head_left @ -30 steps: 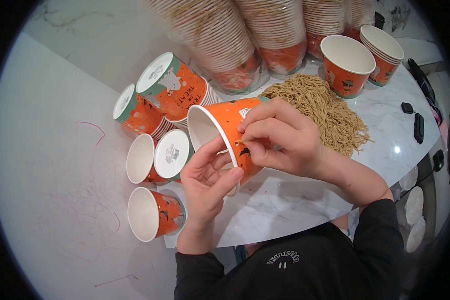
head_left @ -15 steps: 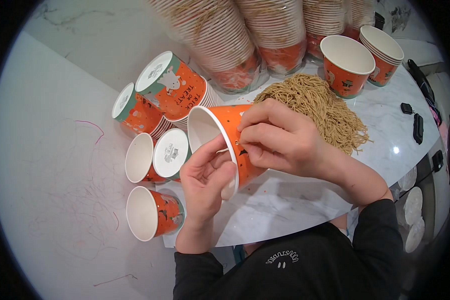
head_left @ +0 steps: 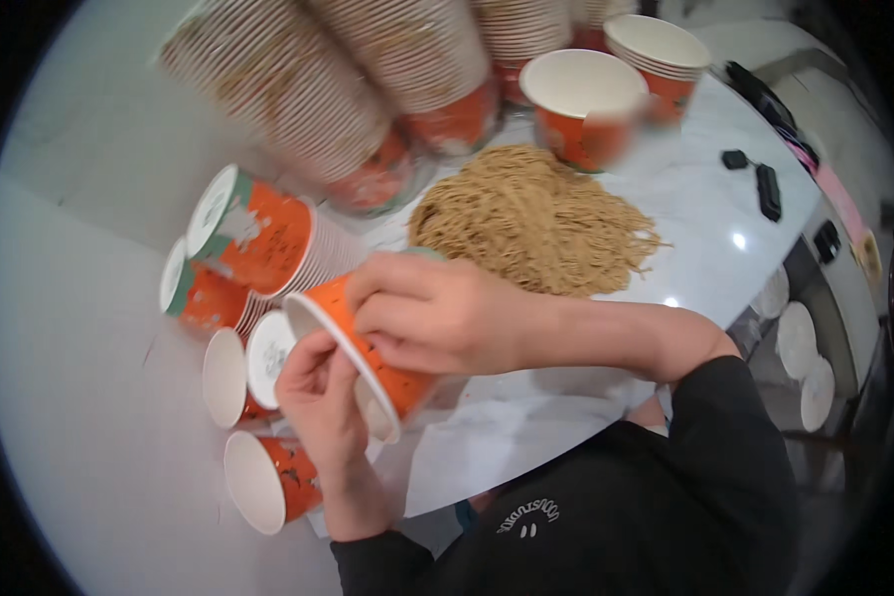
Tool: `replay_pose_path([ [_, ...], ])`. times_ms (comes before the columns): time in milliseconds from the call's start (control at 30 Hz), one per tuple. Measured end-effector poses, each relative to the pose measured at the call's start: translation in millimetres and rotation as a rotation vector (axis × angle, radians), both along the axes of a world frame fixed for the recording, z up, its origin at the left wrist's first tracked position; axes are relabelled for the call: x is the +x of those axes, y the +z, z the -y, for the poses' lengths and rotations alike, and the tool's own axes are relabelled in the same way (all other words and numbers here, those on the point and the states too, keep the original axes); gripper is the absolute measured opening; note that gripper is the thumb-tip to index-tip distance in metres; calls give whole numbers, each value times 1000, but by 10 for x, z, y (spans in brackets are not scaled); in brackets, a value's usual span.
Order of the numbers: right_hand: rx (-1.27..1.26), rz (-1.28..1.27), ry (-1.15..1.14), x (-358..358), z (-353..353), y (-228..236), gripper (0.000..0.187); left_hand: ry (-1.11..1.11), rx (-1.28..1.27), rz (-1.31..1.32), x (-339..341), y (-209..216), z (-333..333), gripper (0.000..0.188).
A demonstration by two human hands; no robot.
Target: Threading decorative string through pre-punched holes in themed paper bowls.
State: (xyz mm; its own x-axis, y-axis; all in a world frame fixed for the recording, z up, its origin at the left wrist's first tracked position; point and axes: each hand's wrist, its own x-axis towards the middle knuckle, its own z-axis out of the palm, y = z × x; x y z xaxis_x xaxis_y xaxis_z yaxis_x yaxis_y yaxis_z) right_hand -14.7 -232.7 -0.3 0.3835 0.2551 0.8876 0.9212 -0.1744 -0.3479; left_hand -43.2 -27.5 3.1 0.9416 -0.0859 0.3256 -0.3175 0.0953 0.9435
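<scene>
An orange paper cup [head_left: 399,391] with a white rim lies tilted in both my hands, its mouth turned to the lower left. My left hand [head_left: 320,407] is closed at the mouth, its fingertips reaching just inside the rim. From outside, my right hand [head_left: 442,316] presses its bent fingers together against the cup's wall. Whether a small piece sits between those fingertips is hidden. Beyond the right hand rises a heap of tan string [head_left: 531,221] on the marbled table [head_left: 556,402].
Upturned cup stacks [head_left: 268,238] and loose cups [head_left: 258,482] stand at the left. Tall wrapped stacks [head_left: 298,109] line the back. More cups [head_left: 581,89] stand at the far right, with small black objects [head_left: 768,192] nearer the table's right edge.
The whole view has shifted, so the table's things sit differently in it. My left fingers have drawn together at the cup's mouth. My right hand remains on its outer wall.
</scene>
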Motion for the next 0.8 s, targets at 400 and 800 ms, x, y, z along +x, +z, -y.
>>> replay_pose_path([
  [400,-41,-118,39,119,-74,-167,14,-71,51,-139,191,-75,-54,15],
  [800,-118,-570,265,212,244,32,15,311,754,438,-73,236,-87,6],
])
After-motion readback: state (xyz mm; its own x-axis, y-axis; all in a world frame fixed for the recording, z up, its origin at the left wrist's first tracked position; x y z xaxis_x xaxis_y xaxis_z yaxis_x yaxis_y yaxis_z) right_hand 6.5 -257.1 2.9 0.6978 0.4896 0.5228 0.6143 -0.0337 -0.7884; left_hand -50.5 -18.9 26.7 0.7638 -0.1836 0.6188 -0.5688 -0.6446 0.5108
